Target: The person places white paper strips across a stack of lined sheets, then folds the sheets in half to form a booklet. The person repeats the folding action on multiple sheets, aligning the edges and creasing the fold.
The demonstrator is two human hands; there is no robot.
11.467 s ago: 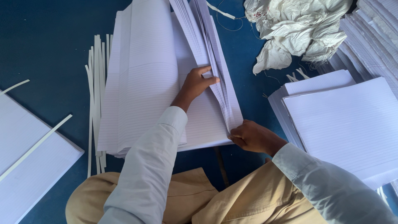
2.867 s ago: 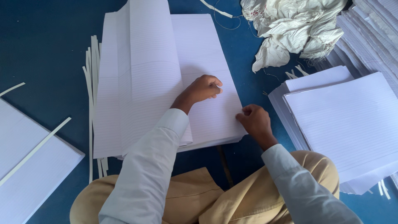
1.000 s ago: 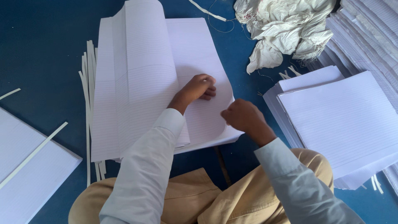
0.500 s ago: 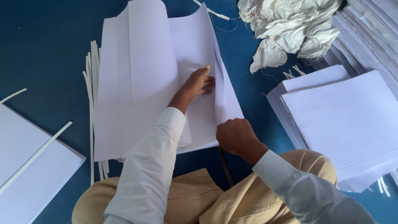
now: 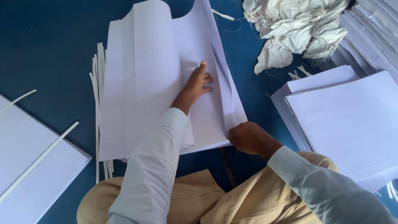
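A left hand [image 5: 198, 85] presses flat on thin, floppy ruled sheets [image 5: 145, 83] (best lifted by an edge) while the right hand [image 5: 248, 138] pinches their near-right corner.

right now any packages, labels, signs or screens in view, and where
No packages, labels, signs or screens show.
Ruled paper stack: centre of the blue floor, white sheets, faint lines; left hand flat on it, right hand pinching lifted sheets at its near right corner.
Second paper stack: right, white, rectangular.
Crumpled cloth: top right, off-white.
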